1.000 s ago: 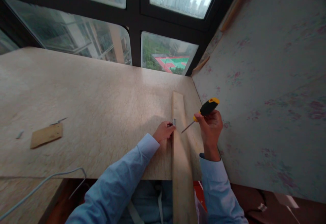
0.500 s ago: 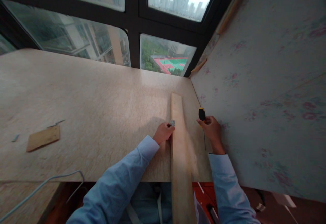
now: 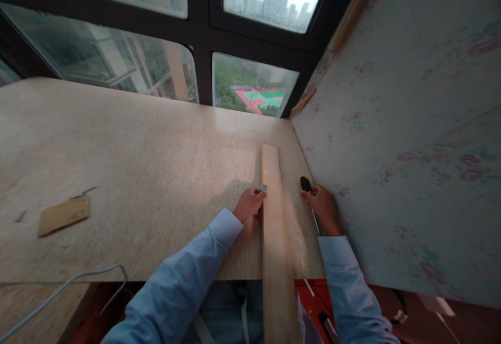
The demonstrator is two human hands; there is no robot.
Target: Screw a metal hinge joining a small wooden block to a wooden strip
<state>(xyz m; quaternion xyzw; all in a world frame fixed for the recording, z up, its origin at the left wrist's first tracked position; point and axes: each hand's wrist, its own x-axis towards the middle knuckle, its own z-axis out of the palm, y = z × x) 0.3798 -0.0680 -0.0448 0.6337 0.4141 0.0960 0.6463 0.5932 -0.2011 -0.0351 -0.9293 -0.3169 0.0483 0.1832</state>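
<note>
A long wooden board point(image 3: 273, 229) lies on the stone-look sill, its near end jutting past the front edge toward my body. Pressed to the board's left side, my left hand point(image 3: 249, 204) pinches a small metal bracket point(image 3: 264, 188), which looks like a hinge and folds over the board's edge. To the right of the board, my right hand point(image 3: 324, 205) grips a screwdriver point(image 3: 306, 183) by its yellow-and-black handle. The shaft points back toward my sleeve, away from the board.
On the left of the sill point(image 3: 156, 151) rest a thin wooden piece point(image 3: 64, 215), a slim pointed metal item point(image 3: 83, 192) and a small grey bit point(image 3: 21, 215). A pale cable point(image 3: 78, 277) crosses the front left edge. A floral wall point(image 3: 410, 151) bounds the right side; windows stand behind.
My right hand has lowered slightly, and the screwdriver has tilted, its handle swinging left and down. My left hand stays at the bracket on the board. The view has shifted slightly.
</note>
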